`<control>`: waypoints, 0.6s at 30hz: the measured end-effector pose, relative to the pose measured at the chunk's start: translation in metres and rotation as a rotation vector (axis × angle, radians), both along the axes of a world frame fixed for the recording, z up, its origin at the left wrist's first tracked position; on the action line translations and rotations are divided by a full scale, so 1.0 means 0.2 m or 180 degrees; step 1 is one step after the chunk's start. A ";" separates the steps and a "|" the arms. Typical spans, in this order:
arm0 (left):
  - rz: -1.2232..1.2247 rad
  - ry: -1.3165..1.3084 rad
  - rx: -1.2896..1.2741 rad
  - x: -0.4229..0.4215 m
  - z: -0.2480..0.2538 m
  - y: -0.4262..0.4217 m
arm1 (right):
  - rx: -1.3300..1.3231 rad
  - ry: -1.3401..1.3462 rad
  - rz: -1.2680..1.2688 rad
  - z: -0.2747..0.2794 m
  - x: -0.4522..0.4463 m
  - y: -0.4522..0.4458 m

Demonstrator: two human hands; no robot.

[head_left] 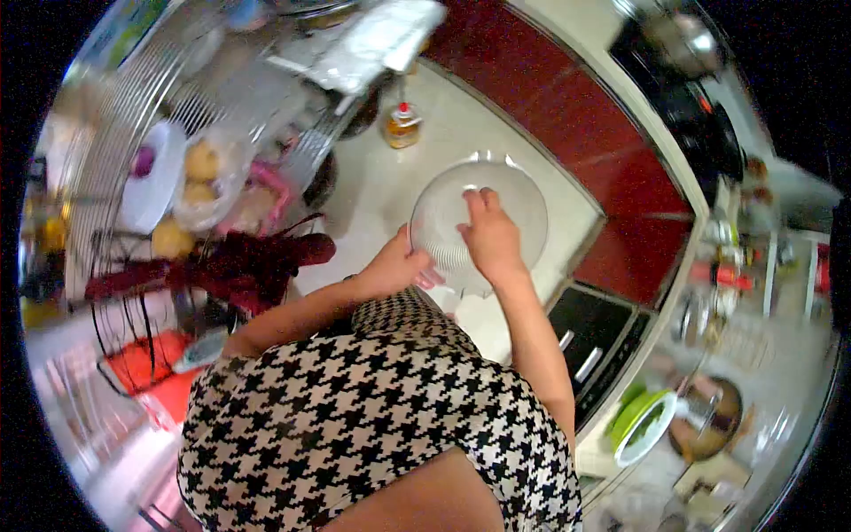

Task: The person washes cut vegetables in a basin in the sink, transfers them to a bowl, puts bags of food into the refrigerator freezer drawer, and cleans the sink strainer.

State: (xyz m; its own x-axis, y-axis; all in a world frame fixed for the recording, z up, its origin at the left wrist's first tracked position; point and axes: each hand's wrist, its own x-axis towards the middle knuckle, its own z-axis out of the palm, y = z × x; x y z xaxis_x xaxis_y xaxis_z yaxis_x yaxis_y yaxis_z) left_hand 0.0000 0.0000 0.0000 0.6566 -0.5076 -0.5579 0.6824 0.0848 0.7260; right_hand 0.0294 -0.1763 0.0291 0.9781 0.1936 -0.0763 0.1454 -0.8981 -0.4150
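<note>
So, from my end: a round clear dish (443,199), smooth n shiny w/ a ribbed patch n tab handles. L hand (396,266) grips its near-left rim, fingers curled; R hand (492,238) is over it, fingers bent, close together, contact unclear tbh. Amber bottle (402,131) beyond dish, dk red glossy cabinets (550,97) to its R, pale floor (363,208) below.

A pot (687,49) and red cabinets (554,102) show a kitchen.

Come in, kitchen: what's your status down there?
Left hand at rim, right hand over middle. Clear round dish or lid held up. Red-capped bottle stands apart; nothing visibly blocking.
</note>
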 end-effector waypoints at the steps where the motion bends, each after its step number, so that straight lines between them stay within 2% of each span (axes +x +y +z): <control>1: -0.0260 -0.0100 0.0004 -0.01 -0.02 0.00 | -0.0185 0.0183 -0.0221 -0.06 -0.04 0.02; 2: -0.0634 -0.0071 -0.0088 -0.01 -0.06 0.03 | -0.0359 0.0361 -0.0482 -0.12 -0.09 0.03; 3: -0.0619 -0.0081 0.0003 0.11 -0.10 -0.18 | -0.0455 0.0137 -0.0556 -0.23 -0.03 -0.18; 5: -0.1110 -0.0048 0.0339 0.05 -0.10 -0.09 | -0.0283 0.0207 -0.0598 -0.45 -0.27 -0.12; 6: -0.1191 0.0130 0.0004 -0.09 -0.09 -0.25 | -0.0700 0.0633 -0.0600 -0.35 -0.49 -0.27; 8: -0.1659 0.0064 0.0189 -0.10 -0.09 -0.38 | -0.0763 0.0835 -0.0685 -0.22 -0.70 -0.34; 12: -0.2572 0.0071 0.0224 -0.26 -0.01 -0.62 | -0.0419 0.1099 -0.1560 -0.19 -1.11 -0.45; 15: -0.3366 -0.0259 -0.0174 -0.41 -0.04 -0.78 | -0.0086 0.1198 -0.1971 -0.23 -1.39 -0.49; 18: -0.3922 -0.0640 0.0153 -0.63 0.06 -0.99 | 0.0218 0.1163 -0.2493 -0.20 -1.66 -0.50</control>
State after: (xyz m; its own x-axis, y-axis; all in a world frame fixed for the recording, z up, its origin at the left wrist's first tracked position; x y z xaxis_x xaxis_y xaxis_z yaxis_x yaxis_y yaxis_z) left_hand -0.1254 -0.1985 0.0127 -0.1652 -0.8267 -0.5379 0.1655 -0.5609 0.8112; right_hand -0.3029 -0.2772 -0.0116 0.7482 -0.5098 -0.4246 -0.6575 -0.6553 -0.3718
